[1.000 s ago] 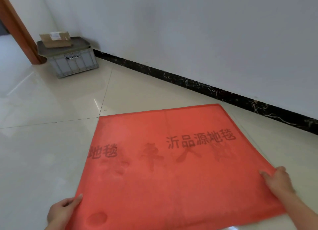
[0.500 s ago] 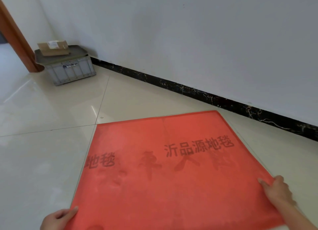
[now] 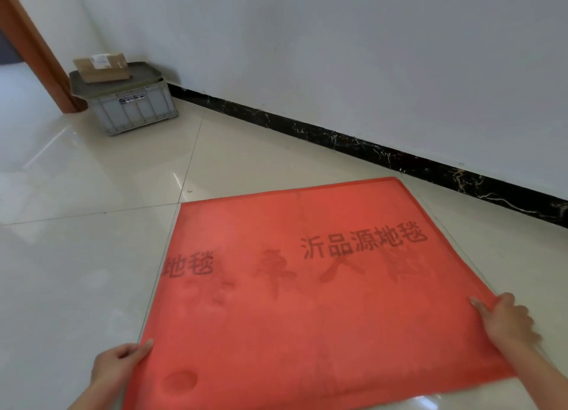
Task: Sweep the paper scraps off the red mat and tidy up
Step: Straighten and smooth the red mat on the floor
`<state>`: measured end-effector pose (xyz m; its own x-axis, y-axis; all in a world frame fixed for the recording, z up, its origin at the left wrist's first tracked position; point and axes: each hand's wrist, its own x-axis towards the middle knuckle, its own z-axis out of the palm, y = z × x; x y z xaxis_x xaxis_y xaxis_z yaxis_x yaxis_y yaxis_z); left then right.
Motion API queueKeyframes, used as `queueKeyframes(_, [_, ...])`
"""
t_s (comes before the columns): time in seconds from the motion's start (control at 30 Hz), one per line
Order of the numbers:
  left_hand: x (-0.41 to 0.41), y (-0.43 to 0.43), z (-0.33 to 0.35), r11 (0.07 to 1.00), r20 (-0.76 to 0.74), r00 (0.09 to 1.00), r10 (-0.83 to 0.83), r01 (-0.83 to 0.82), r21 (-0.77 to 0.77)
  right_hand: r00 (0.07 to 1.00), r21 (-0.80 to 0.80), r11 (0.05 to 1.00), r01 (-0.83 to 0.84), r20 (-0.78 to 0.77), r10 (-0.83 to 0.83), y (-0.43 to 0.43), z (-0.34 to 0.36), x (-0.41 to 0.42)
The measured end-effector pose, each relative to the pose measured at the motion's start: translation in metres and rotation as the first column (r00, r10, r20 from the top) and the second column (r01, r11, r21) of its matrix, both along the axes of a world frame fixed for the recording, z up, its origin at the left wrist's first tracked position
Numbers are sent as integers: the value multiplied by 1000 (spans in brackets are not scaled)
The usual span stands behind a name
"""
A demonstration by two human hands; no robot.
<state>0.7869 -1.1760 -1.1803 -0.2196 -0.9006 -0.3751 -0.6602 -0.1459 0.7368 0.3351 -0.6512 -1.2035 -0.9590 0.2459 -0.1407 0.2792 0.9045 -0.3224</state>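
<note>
A red mat (image 3: pixel 307 302) with dark printed characters lies on the glossy tiled floor, its near edge closest to me. My left hand (image 3: pixel 118 366) grips the mat's near left edge, thumb on top. Over on the right edge, my right hand (image 3: pixel 504 319) grips the mat with its fingers curled over the border. The near corners look slightly lifted. I see no paper scraps on the mat's surface. A tiny speck (image 3: pixel 189 191) lies on the floor beyond the mat's far left corner.
A grey plastic crate (image 3: pixel 135 108) with a lid stands in the far left corner, a cardboard parcel (image 3: pixel 101 67) on top. An orange door frame (image 3: pixel 37 53) rises beside it. A white wall with a black marble baseboard (image 3: pixel 368 148) runs behind the mat.
The view tilted down then back up. Both hands keep their grip on the mat's edges; the mat has shifted slightly nearer the wall.
</note>
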Motion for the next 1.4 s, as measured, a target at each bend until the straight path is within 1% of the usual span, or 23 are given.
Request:
queueKeyframes(0.07, [1, -2, -8, 997, 90, 995, -38, 44, -60, 998, 117, 992, -54, -13, 56, -2, 2, 2])
queueKeyframes(0.1, [0, -3, -12, 991, 174, 983, -53, 73, -112, 996, 194, 977, -88, -4, 91, -3, 2, 4])
queueKeyframes(0.17, [-5, -1, -11, 968, 349, 935, -56, 137, -210, 978, 358, 914, -191, -13, 209, -8, 1, 6])
queueKeyframes(0.2, [-8, 1, -6, 951, 416, 907, -68, 185, -248, 949, 421, 870, -257, -59, 309, -13, 0, 6])
queueKeyframes(0.27, [-18, 2, 14, 881, 503, 851, -151, 347, -322, 826, 489, 789, -372, -213, 521, -34, 3, 9])
queueKeyframes(0.33, [-20, -2, 35, 807, 503, 825, -258, 470, -357, 653, 496, 698, -516, -300, 696, -83, 19, 26])
queueKeyframes(0.37, [-20, -2, 42, 771, 496, 807, -320, 526, -358, 581, 480, 647, -593, -301, 756, -115, 31, 41])
queueKeyframes(0.43, [-15, -5, 51, 692, 494, 746, -447, 638, -339, 480, 406, 526, -748, -218, 850, -184, 55, 82])
queueKeyframes(0.53, [-16, -5, 56, 620, 427, 684, -592, 724, -301, 266, 214, 261, -941, -8, 964, -278, 77, 147])
queueKeyframes(0.6, [-17, -2, 55, 588, 412, 637, -651, 767, -257, 90, 62, 83, -995, 130, 987, -331, 85, 187])
queueKeyframes(0.63, [-15, 2, 53, 578, 414, 612, -674, 786, -220, 11, 0, 11, -1000, 164, 986, -351, 85, 207])
queueKeyframes(0.7, [-8, 11, 47, 548, 433, 547, -716, 825, -137, -79, -118, -55, -991, 211, 974, -380, 79, 242])
queueKeyframes(0.8, [10, 18, 36, 552, 432, 509, -744, 833, -31, -127, -192, -76, -979, 265, 956, -408, 63, 284])
queueKeyframes(0.9, [25, 21, 25, 567, 475, 479, -739, 822, 53, -190, -190, -130, -973, 347, 919, -417, 53, 318])
queueKeyframes(0.93, [28, 22, 22, 575, 482, 481, -732, 816, 57, -192, -175, -133, -976, 385, 903, -417, 51, 327])
queueKeyframes(1.0, [27, 24, 15, 584, 503, 484, -717, 810, 54, -155, -104, -122, -987, 432, 889, -414, 49, 340])
queueKeyframes(1.07, [23, 28, 12, 587, 550, 463, -695, 807, 62, -122, -5, -132, -991, 410, 904, -414, 50, 348])
queueKeyframes(1.17, [12, 35, 11, 607, 635, 424, -646, 789, 91, -209, 106, -260, -960, 352, 913, -418, 47, 362])
queueKeyframes(1.2, [9, 36, 12, 616, 655, 419, -629, 783, 91, -220, 119, -271, -955, 328, 919, -419, 43, 366])
queueKeyframes(1.27, [7, 37, 12, 629, 668, 420, -614, 772, 93, -232, 118, -276, -954, 290, 928, -422, 38, 369])
queueKeyframes(1.3, [7, 37, 12, 629, 672, 415, -613, 771, 98, -257, 107, -298, -949, 288, 923, -422, 37, 368])
queueKeyframes(1.37, [6, 39, 12, 628, 694, 408, -593, 774, 82, -312, 60, -347, -936, 317, 896, -422, 34, 365])
queueKeyframes(1.4, [5, 40, 13, 637, 701, 424, -573, 768, 56, -318, 30, -347, -937, 334, 887, -421, 31, 366])
